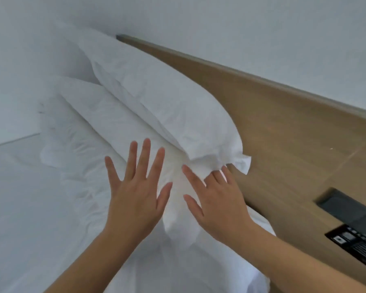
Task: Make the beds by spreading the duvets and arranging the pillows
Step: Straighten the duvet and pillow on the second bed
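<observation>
Pillows line the head of the bed as we reach for them, seen from the head camera. Two white ones are in play: the back pillow (156, 98) leans against the wooden headboard (283, 127), and the front pillow (106, 123) lies just before it, lower and flatter. Both run lengthwise along the headboard, away from us toward the far corner of the wall (241, 28), so their near ends meet just ahead of our fingertips.

Our left hand (135, 195) is flat, fingers straight and fanned wide, over the near end of the front pillow and holding nothing; we cannot tell whether the palm presses the cloth or hovers just off it. Our right hand (218, 201) is likewise flat and gripping nothing. It sits closer to the headboard, and its middle fingers (215, 176) reach the frilled edge of the back pillow, their tips partly hidden beneath that flap. The right hand is the nearer to the back pillow, the left to the front one.

Both cases are creased, with limp flanged borders that bunch where the two ends meet. We judge they will yield softly to a pat or a push along their length. White bedding (19, 197) spreads to the left, and a dark control panel (355, 235) is set into the headboard at right.
</observation>
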A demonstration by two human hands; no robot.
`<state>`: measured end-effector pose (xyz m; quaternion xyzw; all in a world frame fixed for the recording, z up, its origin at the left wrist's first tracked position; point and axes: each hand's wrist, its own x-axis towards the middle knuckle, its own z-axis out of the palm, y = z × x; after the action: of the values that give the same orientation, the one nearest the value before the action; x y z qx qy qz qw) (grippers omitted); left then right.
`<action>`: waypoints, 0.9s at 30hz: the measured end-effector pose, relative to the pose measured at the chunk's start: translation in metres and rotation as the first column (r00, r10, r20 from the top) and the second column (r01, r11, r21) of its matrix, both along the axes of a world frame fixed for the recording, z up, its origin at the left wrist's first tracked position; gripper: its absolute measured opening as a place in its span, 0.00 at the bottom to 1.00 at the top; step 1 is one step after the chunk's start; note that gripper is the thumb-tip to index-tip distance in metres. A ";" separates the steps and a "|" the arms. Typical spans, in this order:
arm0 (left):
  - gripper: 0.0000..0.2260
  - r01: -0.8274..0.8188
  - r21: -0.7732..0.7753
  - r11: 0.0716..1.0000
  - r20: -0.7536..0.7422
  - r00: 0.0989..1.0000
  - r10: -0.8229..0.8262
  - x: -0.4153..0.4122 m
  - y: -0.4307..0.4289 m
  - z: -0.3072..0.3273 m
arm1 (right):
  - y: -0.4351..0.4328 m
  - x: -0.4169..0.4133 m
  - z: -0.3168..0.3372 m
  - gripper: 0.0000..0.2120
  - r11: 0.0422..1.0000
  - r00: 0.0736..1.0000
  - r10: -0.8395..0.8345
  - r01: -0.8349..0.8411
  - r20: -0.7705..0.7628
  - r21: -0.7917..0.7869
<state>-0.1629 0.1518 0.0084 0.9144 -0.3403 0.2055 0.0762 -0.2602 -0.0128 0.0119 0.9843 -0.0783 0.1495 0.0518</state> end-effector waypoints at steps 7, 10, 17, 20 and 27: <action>0.29 0.177 0.075 0.981 0.001 0.984 -0.178 -0.059 -0.100 0.144 | -0.095 -0.083 0.141 0.29 0.975 0.968 -0.221 0.223 -0.118 0.010; 0.29 0.243 0.103 0.964 -0.053 0.970 -0.239 -0.072 -0.137 0.220 | -0.122 -0.114 0.219 0.30 0.957 0.950 -0.288 0.288 -0.121 -0.020; 0.28 0.459 0.091 0.884 -0.069 0.888 -0.454 -0.130 -0.194 0.387 | -0.148 -0.206 0.400 0.28 0.868 0.869 -0.492 0.485 -0.049 -0.103; 0.30 0.574 0.033 0.818 -0.060 0.818 -0.572 -0.166 -0.215 0.446 | -0.145 -0.253 0.466 0.29 0.761 0.772 -0.635 0.630 0.018 -0.154; 0.30 0.896 -0.087 0.435 0.127 0.443 -0.887 -0.315 -0.254 0.577 | -0.077 -0.410 0.585 0.29 0.293 0.319 -0.909 0.947 0.269 -0.131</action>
<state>-0.4779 -0.1019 0.5854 0.5831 -0.7575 0.1862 0.2270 -0.6701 -0.0898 0.5969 0.7254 -0.6167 0.1706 0.2538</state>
